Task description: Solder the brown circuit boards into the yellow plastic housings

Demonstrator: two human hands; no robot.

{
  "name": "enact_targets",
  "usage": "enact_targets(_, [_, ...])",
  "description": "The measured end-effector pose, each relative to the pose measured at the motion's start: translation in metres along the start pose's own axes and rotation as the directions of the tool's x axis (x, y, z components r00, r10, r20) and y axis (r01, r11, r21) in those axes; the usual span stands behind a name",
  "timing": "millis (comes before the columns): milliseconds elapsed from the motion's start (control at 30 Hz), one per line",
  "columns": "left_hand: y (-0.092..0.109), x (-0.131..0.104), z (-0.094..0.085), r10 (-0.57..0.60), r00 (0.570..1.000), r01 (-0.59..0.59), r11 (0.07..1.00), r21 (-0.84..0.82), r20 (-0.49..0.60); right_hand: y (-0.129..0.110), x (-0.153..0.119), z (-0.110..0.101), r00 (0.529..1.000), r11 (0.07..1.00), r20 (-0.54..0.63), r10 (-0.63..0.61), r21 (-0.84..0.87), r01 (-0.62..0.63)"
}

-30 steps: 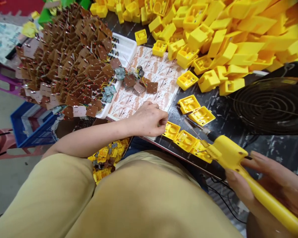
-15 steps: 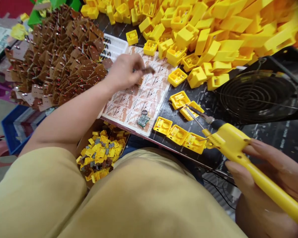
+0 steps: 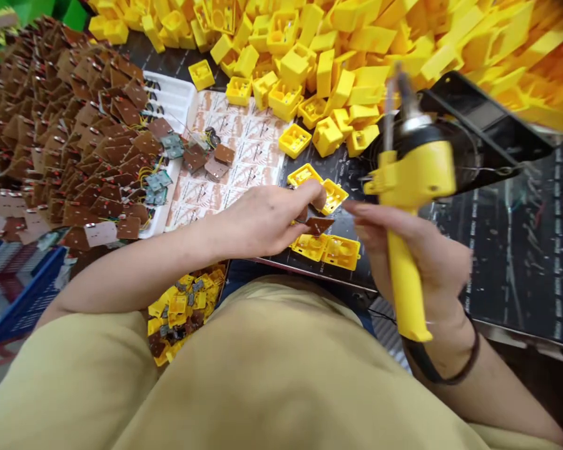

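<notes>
Over the near edge of the bench, my left hand (image 3: pixel 276 215) pinches a small brown circuit board (image 3: pixel 319 225) above a row of open yellow cases (image 3: pixel 340 252). Just beyond its fingers lie two more open yellow cases (image 3: pixel 334 196). My right hand (image 3: pixel 417 250) is wrapped round a yellow soldering gun (image 3: pixel 415 181), whose metal tip points up and away from me. Several brown boards (image 3: pixel 218 164) with wires rest on the printed sheet (image 3: pixel 258 134) left of the cases.
A big heap of yellow cases (image 3: pixel 356 37) covers the back. Brown boards (image 3: pixel 75 125) pile up at the left beside a white tray (image 3: pixel 181 94). A black fan (image 3: pixel 485 125) stands at the right. Below the bench edge is a box of yellow parts (image 3: pixel 181 306).
My left hand has come from the printed sheet to the yellow cases with a brown board. My right hand has lifted the soldering gun off the cases and turned it upright. The view has shifted right.
</notes>
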State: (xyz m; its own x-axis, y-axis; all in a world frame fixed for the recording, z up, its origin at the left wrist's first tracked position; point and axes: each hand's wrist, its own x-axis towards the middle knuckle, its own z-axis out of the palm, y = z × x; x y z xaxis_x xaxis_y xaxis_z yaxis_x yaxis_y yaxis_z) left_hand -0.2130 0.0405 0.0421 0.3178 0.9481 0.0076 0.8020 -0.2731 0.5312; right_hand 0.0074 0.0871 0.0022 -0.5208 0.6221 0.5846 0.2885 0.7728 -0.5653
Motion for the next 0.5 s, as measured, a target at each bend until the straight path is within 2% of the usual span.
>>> enact_targets(67, [0.001, -0.003, 0.004, 0.014, 0.999, -0.022, 0.982, -0.190, -0.042, -0.004, 0.005, 0.004, 0.999, 0.999, 0.042, -0.034, 0.043, 0.033])
enact_targets(100, [-0.001, -0.004, 0.007, -0.002, 0.998, -0.019, 0.944, -0.328, -0.062, -0.006, 0.005, 0.005, 0.999, 0.997, 0.033, -0.029, 0.068, 0.027])
enact_targets(133, [-0.004, -0.005, 0.010, -0.032, 0.997, -0.006, 0.879, -0.477, -0.072, -0.007, 0.005, 0.005, 1.000, 0.996, -0.005, -0.020, 0.087, 0.020])
enact_targets(200, [-0.011, -0.008, 0.019, -0.102, 0.994, 0.036, 0.681, -0.731, -0.046, -0.009, 0.001, 0.004, 0.994, 0.996, -0.111, -0.016, 0.084, 0.026])
enact_targets(267, [-0.016, -0.012, 0.028, -0.135, 0.991, 0.076, 0.506, -0.859, 0.008, -0.010, -0.003, 0.001, 0.983, 0.996, -0.172, -0.061, 0.048, 0.070])
enact_targets(300, [-0.016, -0.013, 0.032, -0.137, 0.990, 0.085, 0.464, -0.882, 0.023, -0.010, -0.004, -0.001, 0.980, 0.995, -0.174, -0.095, 0.019, 0.099])
enact_targets(367, [-0.012, -0.015, 0.038, -0.137, 0.991, 0.069, 0.480, -0.875, 0.003, -0.010, -0.005, -0.004, 0.972, 0.988, -0.178, -0.153, -0.043, 0.147])
enact_targets(400, [-0.007, -0.015, 0.040, -0.144, 0.988, 0.033, 0.516, -0.856, -0.048, -0.010, -0.005, -0.004, 0.963, 0.983, -0.197, -0.182, -0.069, 0.171])
enact_targets(500, [0.011, -0.012, 0.045, -0.185, 0.939, -0.134, 0.580, -0.804, -0.290, -0.012, -0.003, -0.001, 0.947, 0.973, -0.235, -0.217, -0.124, 0.192])
